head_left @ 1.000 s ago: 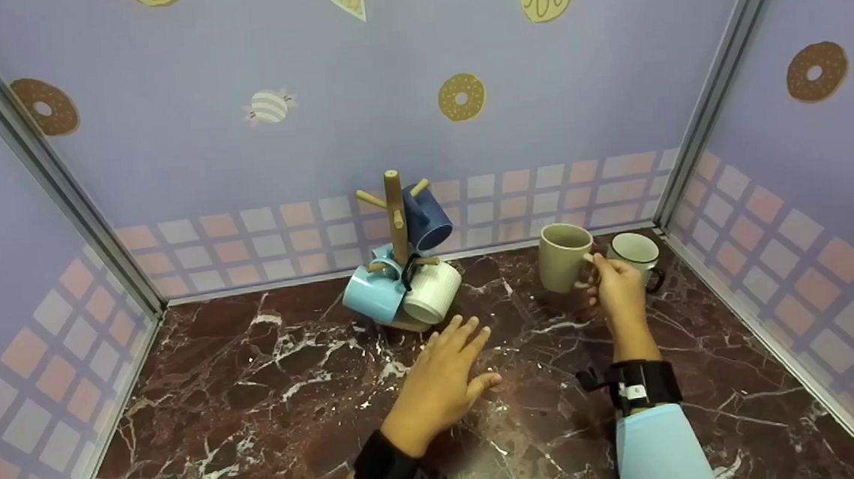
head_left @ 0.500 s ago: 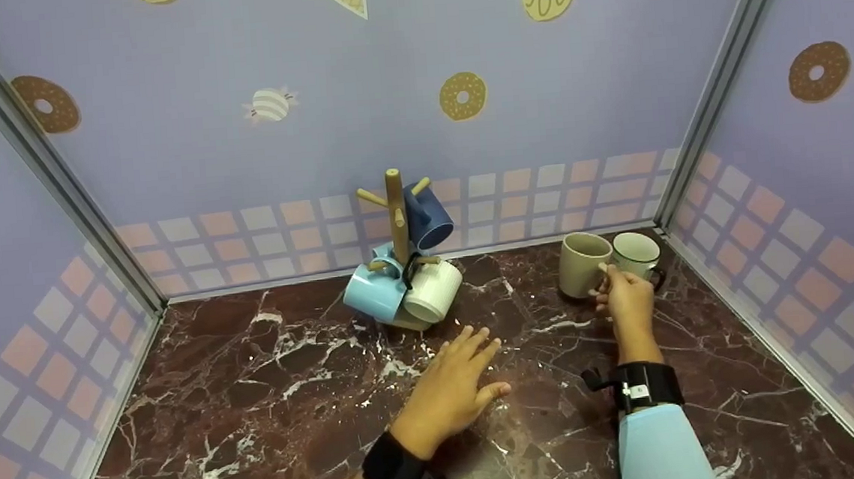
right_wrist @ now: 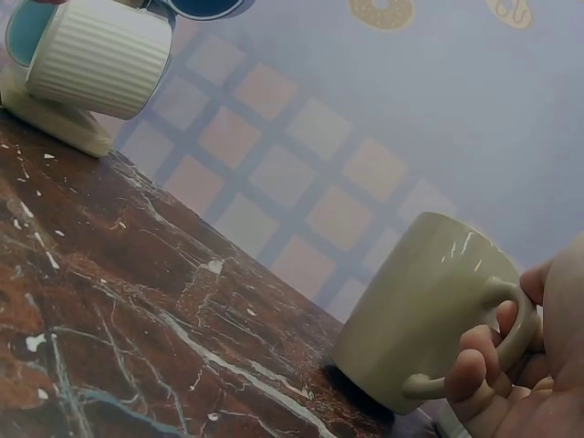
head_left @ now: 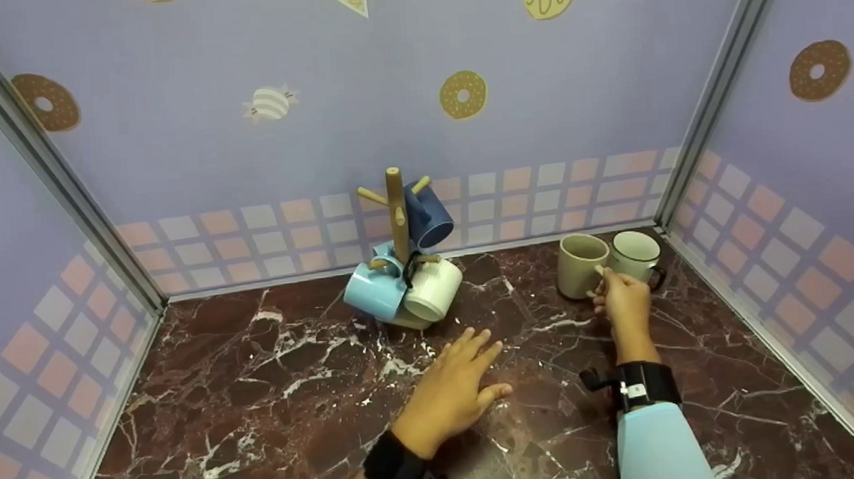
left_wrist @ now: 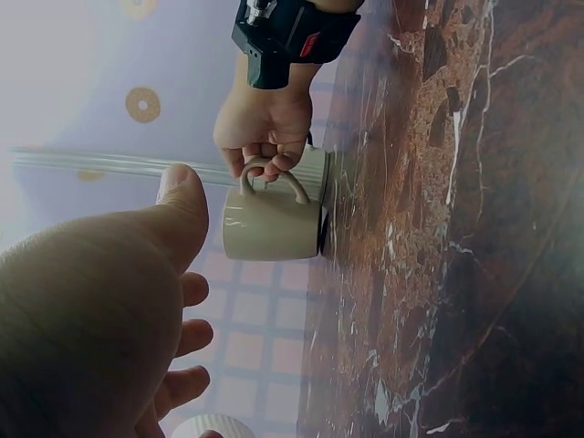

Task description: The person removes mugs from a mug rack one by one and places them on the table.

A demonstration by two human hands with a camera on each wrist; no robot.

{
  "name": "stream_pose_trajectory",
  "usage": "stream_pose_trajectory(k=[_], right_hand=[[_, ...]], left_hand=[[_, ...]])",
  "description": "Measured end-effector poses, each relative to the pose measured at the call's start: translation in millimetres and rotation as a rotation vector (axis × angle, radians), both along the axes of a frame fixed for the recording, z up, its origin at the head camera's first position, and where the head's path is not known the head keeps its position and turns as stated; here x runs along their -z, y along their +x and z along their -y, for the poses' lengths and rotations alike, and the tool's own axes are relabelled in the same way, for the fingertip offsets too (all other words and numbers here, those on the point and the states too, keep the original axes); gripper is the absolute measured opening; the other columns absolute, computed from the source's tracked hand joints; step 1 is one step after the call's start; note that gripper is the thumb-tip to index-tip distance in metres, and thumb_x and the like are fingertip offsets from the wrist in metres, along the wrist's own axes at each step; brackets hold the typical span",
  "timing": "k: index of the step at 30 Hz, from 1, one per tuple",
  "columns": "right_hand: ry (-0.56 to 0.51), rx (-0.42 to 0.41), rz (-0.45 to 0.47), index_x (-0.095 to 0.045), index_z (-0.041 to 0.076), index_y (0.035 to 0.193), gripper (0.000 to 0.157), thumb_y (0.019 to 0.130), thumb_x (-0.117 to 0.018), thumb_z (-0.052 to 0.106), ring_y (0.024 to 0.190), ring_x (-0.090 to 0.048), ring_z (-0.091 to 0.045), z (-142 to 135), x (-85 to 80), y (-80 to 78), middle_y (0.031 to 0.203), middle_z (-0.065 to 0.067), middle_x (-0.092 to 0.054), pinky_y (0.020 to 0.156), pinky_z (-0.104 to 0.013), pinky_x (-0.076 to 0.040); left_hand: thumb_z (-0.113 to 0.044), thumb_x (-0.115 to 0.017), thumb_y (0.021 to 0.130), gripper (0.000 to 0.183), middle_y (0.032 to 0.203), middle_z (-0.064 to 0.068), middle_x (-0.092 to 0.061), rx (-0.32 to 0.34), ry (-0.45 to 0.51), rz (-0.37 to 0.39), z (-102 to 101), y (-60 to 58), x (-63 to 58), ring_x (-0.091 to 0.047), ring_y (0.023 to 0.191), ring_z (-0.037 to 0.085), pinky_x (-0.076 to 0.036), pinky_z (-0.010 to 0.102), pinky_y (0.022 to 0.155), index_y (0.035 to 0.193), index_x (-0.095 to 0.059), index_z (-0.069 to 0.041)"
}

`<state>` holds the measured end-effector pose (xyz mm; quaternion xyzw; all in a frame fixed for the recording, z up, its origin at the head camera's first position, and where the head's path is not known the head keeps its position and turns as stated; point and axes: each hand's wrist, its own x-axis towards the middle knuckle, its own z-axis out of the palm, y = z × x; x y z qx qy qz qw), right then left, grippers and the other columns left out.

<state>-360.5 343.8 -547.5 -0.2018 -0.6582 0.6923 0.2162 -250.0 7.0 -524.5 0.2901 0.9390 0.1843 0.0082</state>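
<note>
Left hand [head_left: 445, 396]: in front of the mug tree [head_left: 400, 237], fingers spread, holding nothing. Right hand [head_left: 625, 304]: right of the tree, fingers curled round the handle of the beige mug [head_left: 576, 278], which is well right of the tree. Handle loop plain in left wrist view, largely covered in head view. Pale mug [head_left: 636, 247]: farther right of the tree; ribbing visible from left wrist only.

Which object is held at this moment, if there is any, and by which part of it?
The right hand holds the beige mug by its handle; the left hand holds nothing.
</note>
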Motion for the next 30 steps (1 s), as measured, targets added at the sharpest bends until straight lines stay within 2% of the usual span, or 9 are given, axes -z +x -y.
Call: stream_pose_trajectory(k=[7, 16, 21, 24, 27, 30], right_hand=[[0.029, 0.009, 0.016, -0.067, -0.003, 0.080, 0.040, 0.113, -0.062, 0.018, 0.048, -0.061, -0.007, -0.2, -0.6, -0.3, 0.066, 0.001, -0.066, 0.042, -0.022, -0.051], [0.151, 0.021, 0.097, -0.072, -0.005, 0.077, 0.041, 0.106, -0.059, 0.020, 0.046, -0.058, -0.012, -2.4, 2.8, -1.3, 0.058, -0.002, -0.067, 0.040, -0.025, -0.047], [0.185, 0.011, 0.122, -0.068, -0.001, 0.072, 0.043, 0.105, -0.052, 0.021, 0.043, -0.049, -0.008, -1.7, 6.0, -3.1, 0.051, 0.006, -0.057, 0.040, -0.022, -0.040], [0.245, 0.018, 0.129, -0.068, 0.002, 0.069, 0.044, 0.104, -0.052, 0.023, 0.047, -0.047, -0.008, -1.6, 5.6, -2.8, 0.051, 0.010, -0.054, 0.045, -0.023, -0.038], [0.333, 0.036, 0.137, -0.071, 0.002, 0.070, 0.044, 0.104, -0.053, 0.024, 0.058, -0.051, -0.014, -2.8, 5.0, -1.8, 0.057, 0.007, -0.059, 0.055, -0.027, -0.042], [0.410, 0.057, 0.162, -0.076, -0.001, 0.078, 0.044, 0.104, -0.055, 0.026, 0.072, -0.057, -0.022, -4.1, 3.0, 0.2, 0.069, 0.001, -0.069, 0.066, -0.032, -0.044]], left_hand=[[-0.060, -0.063, 0.110, 0.076, 0.188, 0.003, -0.031, 0.009, -0.014, -0.001, -1.1, -0.5, 1.4, -0.029, 0.176, 0.031, -0.028, 0.059, 0.143, 0.174, -0.047, -0.022], [-0.059, -0.064, 0.110, 0.075, 0.189, 0.003, -0.030, 0.003, 0.005, 0.010, -0.6, -0.5, 1.1, -0.027, 0.177, 0.030, -0.027, 0.057, 0.144, 0.173, -0.049, -0.022], [-0.058, -0.065, 0.110, 0.074, 0.188, 0.003, -0.030, 0.000, 0.001, 0.007, -0.7, -0.3, 1.3, -0.027, 0.177, 0.030, -0.028, 0.057, 0.143, 0.173, -0.050, -0.022], [-0.058, -0.065, 0.110, 0.074, 0.188, 0.003, -0.031, 0.003, -0.002, 0.010, -1.0, 0.4, 1.6, -0.027, 0.177, 0.030, -0.028, 0.057, 0.143, 0.172, -0.050, -0.021], [-0.058, -0.066, 0.110, 0.074, 0.188, 0.003, -0.032, 0.005, -0.007, 0.009, -1.4, 0.5, 2.4, -0.027, 0.177, 0.029, -0.028, 0.057, 0.143, 0.172, -0.051, -0.020], [-0.058, -0.066, 0.109, 0.074, 0.188, 0.003, -0.033, 0.007, -0.009, 0.003, -1.8, 0.0, 3.1, -0.028, 0.176, 0.030, -0.028, 0.056, 0.143, 0.171, -0.052, -0.020]])
